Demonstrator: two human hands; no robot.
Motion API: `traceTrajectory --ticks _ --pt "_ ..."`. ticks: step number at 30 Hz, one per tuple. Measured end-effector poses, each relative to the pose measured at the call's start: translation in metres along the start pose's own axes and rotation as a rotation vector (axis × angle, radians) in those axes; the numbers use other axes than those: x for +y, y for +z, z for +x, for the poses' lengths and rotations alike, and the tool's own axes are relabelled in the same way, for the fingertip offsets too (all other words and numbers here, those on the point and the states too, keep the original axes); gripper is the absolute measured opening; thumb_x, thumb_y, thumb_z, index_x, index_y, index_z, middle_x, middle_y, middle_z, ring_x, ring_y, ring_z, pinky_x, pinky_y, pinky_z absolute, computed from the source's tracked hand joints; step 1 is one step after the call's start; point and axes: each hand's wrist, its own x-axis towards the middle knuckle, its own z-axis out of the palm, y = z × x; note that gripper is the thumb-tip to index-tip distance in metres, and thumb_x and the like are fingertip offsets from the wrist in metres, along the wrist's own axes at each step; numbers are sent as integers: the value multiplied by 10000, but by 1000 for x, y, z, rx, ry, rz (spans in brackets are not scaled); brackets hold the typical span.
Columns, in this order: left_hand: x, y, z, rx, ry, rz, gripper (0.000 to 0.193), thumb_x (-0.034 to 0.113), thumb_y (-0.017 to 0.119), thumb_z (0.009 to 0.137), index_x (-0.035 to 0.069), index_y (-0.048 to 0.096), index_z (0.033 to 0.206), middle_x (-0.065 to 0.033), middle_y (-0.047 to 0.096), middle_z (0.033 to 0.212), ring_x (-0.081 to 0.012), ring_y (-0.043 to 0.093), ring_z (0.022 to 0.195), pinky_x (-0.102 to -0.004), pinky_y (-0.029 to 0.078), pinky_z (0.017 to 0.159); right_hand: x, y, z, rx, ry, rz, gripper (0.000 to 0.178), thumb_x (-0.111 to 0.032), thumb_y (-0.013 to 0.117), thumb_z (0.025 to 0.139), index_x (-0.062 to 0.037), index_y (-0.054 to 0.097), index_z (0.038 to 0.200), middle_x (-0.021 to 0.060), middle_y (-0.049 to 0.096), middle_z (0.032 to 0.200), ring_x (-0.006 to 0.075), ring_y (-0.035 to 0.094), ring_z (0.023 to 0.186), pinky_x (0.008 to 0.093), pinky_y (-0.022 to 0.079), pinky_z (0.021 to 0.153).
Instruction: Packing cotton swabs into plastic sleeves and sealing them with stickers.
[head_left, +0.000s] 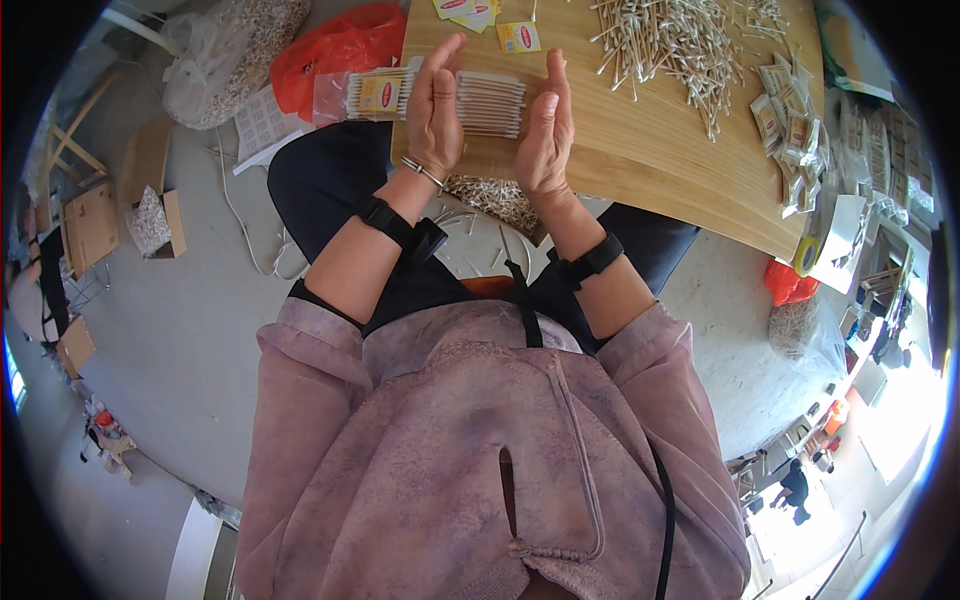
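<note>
A neat row of cotton swabs (491, 104) lies on the wooden table, between my two hands. My left hand (437, 112) stands on edge at the row's left end, fingers stretched out, palm toward the swabs. Facing it from the right is my right hand (546, 130), also with straight fingers, a small gap from the swab tips. Neither hand grips anything. Just left of my left hand, a clear plastic packet (378, 95) of swabs with a yellow and red label card sits at the table's left edge; my hand partly hides its right end.
Loose cotton swabs (665, 45) are heaped at the far right, beside stacked filled packets (795, 130). Label cards (519, 38) lie at the far edge. A red plastic bag (335, 60) is left of the table. Below its near edge stands a box of swabs (497, 200).
</note>
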Motion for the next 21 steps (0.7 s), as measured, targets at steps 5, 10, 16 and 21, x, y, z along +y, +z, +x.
traceTrajectory --ticks 5,10,16,21 --pt "-2 0 0 -19 5 59 527 415 339 999 19 412 1340 -143 458 1358 -242 403 1296 -334 300 1081 3 4 5 -3 34 126 579 -347 312 1010 60 242 1415 194 234 1491 276 170 1405 358 139 1136" --pt "1 -1 1 -30 -13 43 553 444 336 992 13 427 1328 -142 471 1347 -241 408 1294 -328 302 1079 10 7 11 -6 77 250 581 -369 313 1009 45 259 1414 168 265 1484 256 199 1395 356 140 1137" --pt "-4 1 4 19 -27 -18 538 424 337 996 9 429 1326 -152 470 1345 -242 405 1296 -330 295 1093 21 7 20 -10 117 396 585 -395 315 1009 26 281 1413 137 301 1474 231 234 1384 352 141 1139" --pt "-5 -2 2 20 -9 -13 520 405 340 999 8 435 1321 -152 471 1344 -240 411 1291 -330 301 1092 24 -3 21 55 120 429 560 -387 323 1009 15 309 1399 127 328 1455 225 270 1367 355 159 1136"
